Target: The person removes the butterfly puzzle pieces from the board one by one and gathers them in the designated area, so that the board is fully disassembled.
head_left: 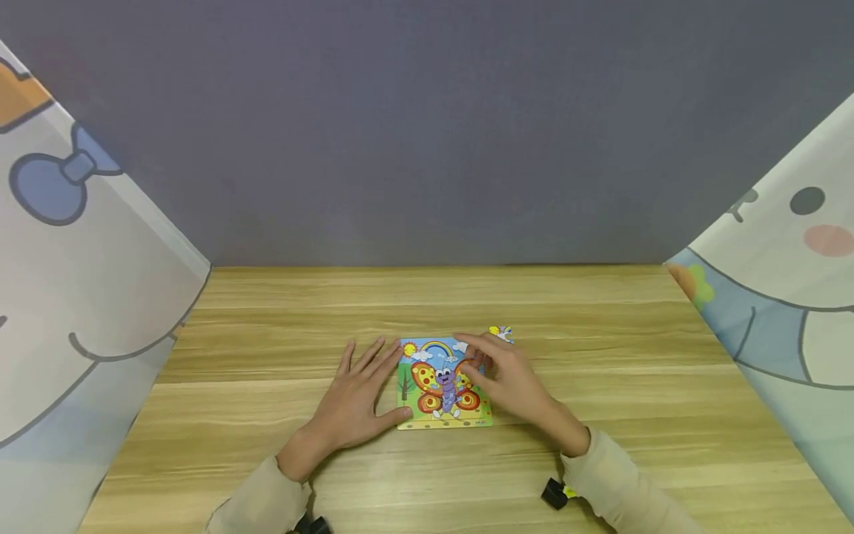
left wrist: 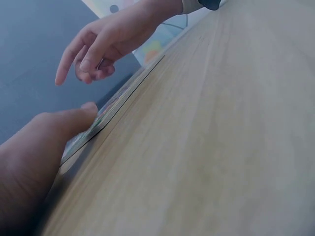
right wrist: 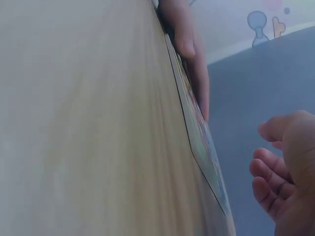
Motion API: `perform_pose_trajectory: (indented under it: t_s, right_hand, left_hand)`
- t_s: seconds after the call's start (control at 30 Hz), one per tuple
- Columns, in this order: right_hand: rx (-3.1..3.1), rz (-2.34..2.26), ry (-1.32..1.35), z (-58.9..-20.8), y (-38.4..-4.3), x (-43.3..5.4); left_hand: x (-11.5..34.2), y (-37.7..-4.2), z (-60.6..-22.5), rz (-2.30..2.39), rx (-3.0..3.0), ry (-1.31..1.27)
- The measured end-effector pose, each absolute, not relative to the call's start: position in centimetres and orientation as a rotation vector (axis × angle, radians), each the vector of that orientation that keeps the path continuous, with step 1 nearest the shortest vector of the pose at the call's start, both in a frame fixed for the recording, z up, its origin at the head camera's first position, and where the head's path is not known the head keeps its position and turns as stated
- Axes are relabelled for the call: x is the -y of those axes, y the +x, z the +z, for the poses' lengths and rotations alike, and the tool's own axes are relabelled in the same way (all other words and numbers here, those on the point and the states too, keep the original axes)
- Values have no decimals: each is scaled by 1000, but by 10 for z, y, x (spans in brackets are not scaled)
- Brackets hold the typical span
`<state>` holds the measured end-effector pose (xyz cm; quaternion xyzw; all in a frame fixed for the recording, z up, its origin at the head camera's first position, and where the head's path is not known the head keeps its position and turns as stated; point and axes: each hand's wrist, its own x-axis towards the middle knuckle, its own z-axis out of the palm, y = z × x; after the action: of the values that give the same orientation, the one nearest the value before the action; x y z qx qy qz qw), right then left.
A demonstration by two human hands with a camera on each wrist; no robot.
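A square jigsaw puzzle with a butterfly, a rainbow and a sun lies flat on the wooden table. My left hand lies at its left side with fingers spread. Its thumb rests on the puzzle's lower left edge. Over the puzzle's right side hovers my right hand, its index finger stretched out and the other fingers loosely bent. I see nothing between its thumb and fingers in either wrist view. Just behind that hand lies a small loose puzzle piece, yellow, white and blue, partly hidden by it.
The wooden table reaches back to a grey upright panel. Cartoon-printed panels flank it, one on the left and one on the right. Small black devices sit at both wrists.
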<state>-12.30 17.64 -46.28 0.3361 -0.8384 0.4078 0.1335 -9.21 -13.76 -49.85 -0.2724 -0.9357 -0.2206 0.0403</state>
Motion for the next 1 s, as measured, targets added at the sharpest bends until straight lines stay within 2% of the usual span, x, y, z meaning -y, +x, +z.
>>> perform_pose_trajectory:
  t_s: [0.5,1.0]
  right_hand:
    - [2518,1314,967,-477,-115,-150]
    - [2552,1150,998,-490,-115,-141]
  left_hand:
    - [137,-93,-498,-671,2862,-831]
    - [138,-94,-501,-653,2852,-833]
